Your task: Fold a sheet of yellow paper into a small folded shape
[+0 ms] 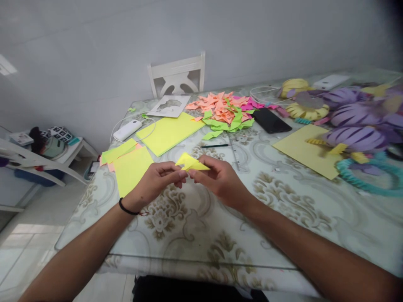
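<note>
Both hands up over the middle of the table [283, 218] now, left hand [154, 182] and right hand [220, 180] pinching a small yellow paper [191, 162] between fingertips, held just above the surface. It is already creased into a pointed, triangular shape, so some folds look done, though it does not yet match the finished pieces. Toward the far edge a pile [225, 111] of folded orange, pink and green units sits heaped. Near the left edge, flat yellow sheets [130, 170] lie unfolded, so plenty seems left. A pen [215, 146] lies between pile and hands.
</note>
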Demonstrator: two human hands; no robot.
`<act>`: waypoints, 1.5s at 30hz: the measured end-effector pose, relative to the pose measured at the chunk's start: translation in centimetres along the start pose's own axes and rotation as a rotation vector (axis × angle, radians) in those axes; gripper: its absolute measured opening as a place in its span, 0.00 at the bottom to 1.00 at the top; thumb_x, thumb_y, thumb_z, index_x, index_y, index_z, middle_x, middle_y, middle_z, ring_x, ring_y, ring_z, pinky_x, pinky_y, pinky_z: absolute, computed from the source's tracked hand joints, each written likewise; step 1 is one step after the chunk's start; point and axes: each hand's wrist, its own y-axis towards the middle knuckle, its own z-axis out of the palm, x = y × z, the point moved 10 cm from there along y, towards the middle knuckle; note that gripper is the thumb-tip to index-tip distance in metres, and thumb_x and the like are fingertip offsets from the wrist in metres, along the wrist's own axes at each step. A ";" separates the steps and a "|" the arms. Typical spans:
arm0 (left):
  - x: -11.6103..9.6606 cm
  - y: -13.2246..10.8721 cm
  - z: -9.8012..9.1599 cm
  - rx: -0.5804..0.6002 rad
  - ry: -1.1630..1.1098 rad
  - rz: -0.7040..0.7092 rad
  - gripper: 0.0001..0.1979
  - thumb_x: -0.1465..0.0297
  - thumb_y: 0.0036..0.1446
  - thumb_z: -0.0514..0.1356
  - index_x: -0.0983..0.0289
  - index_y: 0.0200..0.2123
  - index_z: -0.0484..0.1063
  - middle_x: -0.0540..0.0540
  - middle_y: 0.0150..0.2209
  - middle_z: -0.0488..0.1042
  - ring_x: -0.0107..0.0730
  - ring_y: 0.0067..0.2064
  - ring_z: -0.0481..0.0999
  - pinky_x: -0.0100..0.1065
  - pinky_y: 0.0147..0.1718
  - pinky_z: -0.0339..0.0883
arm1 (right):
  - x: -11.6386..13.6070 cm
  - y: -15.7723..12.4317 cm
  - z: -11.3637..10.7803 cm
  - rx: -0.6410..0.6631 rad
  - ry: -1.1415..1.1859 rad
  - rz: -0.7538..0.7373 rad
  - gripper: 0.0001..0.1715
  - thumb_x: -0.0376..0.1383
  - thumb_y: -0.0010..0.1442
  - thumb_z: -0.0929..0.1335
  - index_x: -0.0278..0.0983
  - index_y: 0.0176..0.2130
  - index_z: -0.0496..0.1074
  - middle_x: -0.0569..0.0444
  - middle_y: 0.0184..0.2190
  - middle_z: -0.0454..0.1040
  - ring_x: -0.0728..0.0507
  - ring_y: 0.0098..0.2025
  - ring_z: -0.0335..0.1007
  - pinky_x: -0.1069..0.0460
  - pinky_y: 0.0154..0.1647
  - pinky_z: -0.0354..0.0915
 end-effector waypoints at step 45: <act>0.2 -0.3 0.5 0.046 0.086 0.048 0.13 0.60 0.62 0.67 0.65 0.36 0.75 0.54 0.33 0.78 0.31 0.36 0.76 0.31 0.36 0.68 | -0.8 0.5 -0.5 -0.055 0.167 0.070 0.12 0.39 0.59 0.74 0.36 0.41 0.76 0.55 0.31 0.77 0.47 0.31 0.75 0.51 0.36 0.72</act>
